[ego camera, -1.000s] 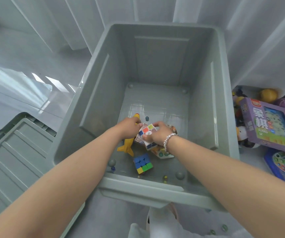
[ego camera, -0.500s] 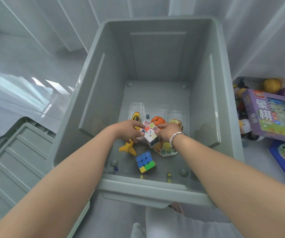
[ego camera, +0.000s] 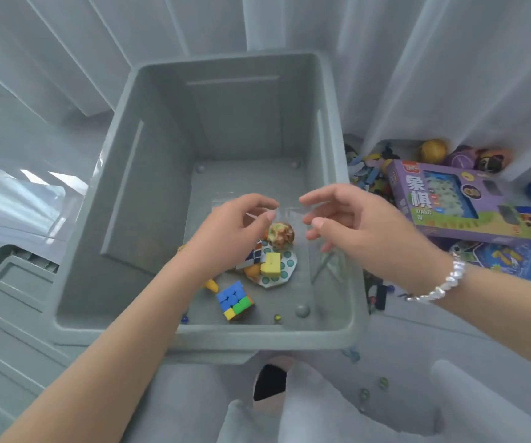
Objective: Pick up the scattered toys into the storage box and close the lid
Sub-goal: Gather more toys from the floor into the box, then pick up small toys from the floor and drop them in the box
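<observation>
White curtains hang behind the storage box point(ego camera: 123, 174), which stands open on the floor; both hands, left hand point(ego camera: 235, 231) and right hand point(ego camera: 353, 219), hover over it, fingers loose, holding nothing; right of the box lies a purple game box point(ego camera: 449, 203); best grasped flat, with both hands.

The purple game box point(ego camera: 449, 206) on the floor reads "象棋" with "XIANG QI" beneath it.
</observation>
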A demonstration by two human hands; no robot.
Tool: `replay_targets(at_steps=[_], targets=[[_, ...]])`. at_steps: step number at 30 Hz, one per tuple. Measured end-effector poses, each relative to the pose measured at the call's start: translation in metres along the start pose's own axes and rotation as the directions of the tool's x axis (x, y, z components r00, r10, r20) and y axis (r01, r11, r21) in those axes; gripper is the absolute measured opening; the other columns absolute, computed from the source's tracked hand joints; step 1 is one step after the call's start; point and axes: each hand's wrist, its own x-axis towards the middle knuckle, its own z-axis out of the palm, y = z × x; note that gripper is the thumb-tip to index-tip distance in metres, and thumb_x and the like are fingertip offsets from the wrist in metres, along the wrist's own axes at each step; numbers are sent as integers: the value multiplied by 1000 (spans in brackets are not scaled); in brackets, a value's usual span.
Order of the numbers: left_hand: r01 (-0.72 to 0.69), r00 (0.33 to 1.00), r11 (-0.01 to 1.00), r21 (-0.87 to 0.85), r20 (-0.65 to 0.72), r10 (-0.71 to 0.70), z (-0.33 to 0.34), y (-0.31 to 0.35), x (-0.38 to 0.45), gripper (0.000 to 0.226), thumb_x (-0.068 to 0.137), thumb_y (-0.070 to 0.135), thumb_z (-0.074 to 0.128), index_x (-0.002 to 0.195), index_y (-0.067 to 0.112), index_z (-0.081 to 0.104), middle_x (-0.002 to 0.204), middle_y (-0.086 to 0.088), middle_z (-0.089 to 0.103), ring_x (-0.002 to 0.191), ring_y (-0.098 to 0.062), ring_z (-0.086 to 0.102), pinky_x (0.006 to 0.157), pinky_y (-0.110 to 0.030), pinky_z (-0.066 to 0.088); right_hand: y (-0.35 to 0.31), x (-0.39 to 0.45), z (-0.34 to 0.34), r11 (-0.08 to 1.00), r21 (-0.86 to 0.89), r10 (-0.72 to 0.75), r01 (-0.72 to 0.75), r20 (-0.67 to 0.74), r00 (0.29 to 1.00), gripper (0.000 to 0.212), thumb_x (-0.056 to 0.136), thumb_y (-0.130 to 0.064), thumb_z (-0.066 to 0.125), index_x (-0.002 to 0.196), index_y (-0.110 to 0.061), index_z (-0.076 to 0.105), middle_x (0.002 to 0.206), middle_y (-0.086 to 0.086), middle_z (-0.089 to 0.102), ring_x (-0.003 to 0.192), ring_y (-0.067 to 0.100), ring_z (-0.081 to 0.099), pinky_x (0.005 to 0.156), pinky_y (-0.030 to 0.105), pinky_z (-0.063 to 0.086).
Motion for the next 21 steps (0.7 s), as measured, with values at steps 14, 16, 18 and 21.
replay_targets(at_steps=[14, 16, 18, 21], targets=[[-129, 989, 976, -178, 51, 140, 176, 112, -21, 20, 95, 26, 48, 113, 30, 57, 108, 11, 55, 91, 8, 52, 77, -5, 42, 123, -97, -88, 988, 119, 146, -99, -493, 858, 20, 88, -17, 58, 100, -32, 61, 91, -13, 64, 84, 14, 63, 71, 32, 53], [-90, 992, 979, -185, 66, 104, 203, 108, -16, 20, 96, 25, 48, 114, 28, 56, 109, 8, 54, 91, 6, 53, 76, -7, 44, 142, -100, -93, 984, 134, 167, -115, -508, 845, 19, 88, -17, 57, 102, -29, 61, 87, -16, 61, 82, 9, 61, 71, 29, 52], [-34, 996, 985, -170, 71, 47, 230, 94, -8, 22, 95, 24, 47, 115, 26, 56, 111, 4, 53, 90, 0, 55, 81, -22, 49, 165, -100, -94, 980, 143, 193, -139, -510, 838, 18, 88, -15, 58, 102, -27, 60, 85, -16, 59, 77, 2, 58, 70, 22, 50], [66, 996, 995, -76, 68, -61, 267, 58, 8, 24, 94, 24, 47, 117, 21, 55, 115, -1, 54, 89, -7, 56, 88, -35, 49, 204, -98, -89, 967, 121, 254, -223, -492, 832, 19, 88, -15, 58, 102, -28, 59, 88, -12, 59, 73, 0, 55, 67, 8, 43]])
